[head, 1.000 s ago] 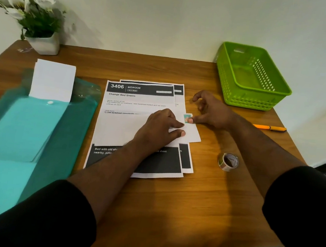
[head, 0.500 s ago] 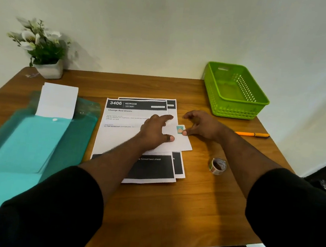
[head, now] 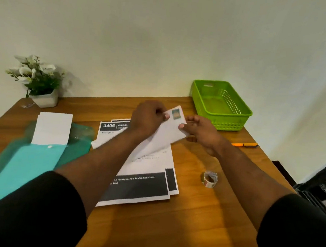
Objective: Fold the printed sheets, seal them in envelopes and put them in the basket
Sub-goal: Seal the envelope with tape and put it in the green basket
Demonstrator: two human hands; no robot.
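A white envelope [head: 169, 131] with a small stamp at its upper corner is lifted off the table, tilted up toward the basket. My left hand [head: 148, 119] pinches its top edge and my right hand [head: 199, 130] holds its right end with the thumb on the face. Under them lie two printed sheets [head: 142, 181] headed "3406 Bedroom", overlapping flat on the wooden table [head: 199, 216]. The green plastic basket [head: 221, 117] stands at the back right with nothing in it.
A teal plastic folder [head: 25, 162] with white envelopes [head: 52, 127] on it covers the left side. A tape roll [head: 210, 179] lies right of the sheets, an orange pen [head: 244, 144] near the right edge, and a potted plant [head: 36, 83] at the back left.
The envelope lay flat on the sheets under both hands; now both hands have raised it off the paper and tilted it. The camera has tipped up toward the wall.
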